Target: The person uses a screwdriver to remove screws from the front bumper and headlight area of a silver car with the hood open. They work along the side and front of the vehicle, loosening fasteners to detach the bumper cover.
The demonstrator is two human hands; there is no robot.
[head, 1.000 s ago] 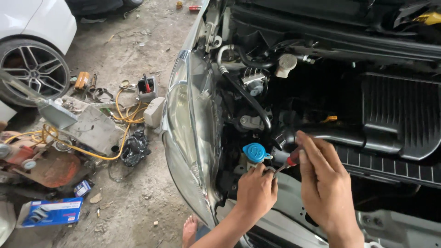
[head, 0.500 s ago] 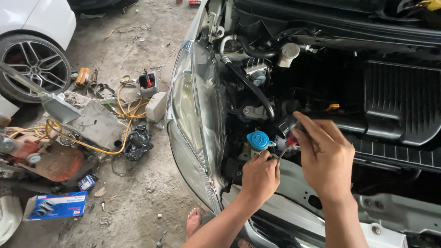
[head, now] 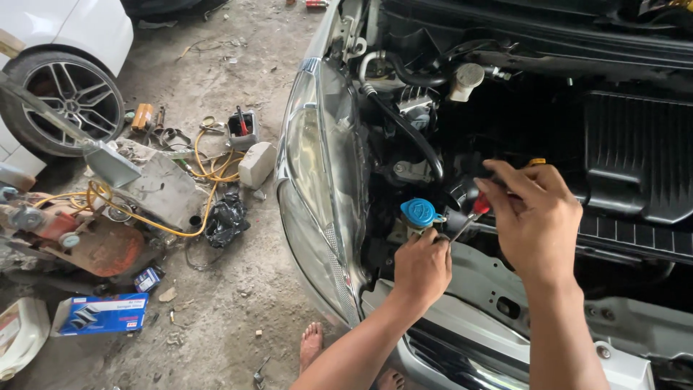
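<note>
While your right hand (head: 538, 217) grips red-handled screwdriver (head: 471, 214), left hand (head: 421, 269) clenched at tip, just below blue reservoir cap (head: 419, 211); keep shaft steady, tip seated, clear of black hose (head: 411, 137).

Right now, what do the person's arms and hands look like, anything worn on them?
Both are bare: no gloves and no sleeves in view on the left hand or the right hand. No watch, ring or wristband shows. The forearms run in uncovered from the bottom edge, and the fingers look ungloved throughout.
</note>
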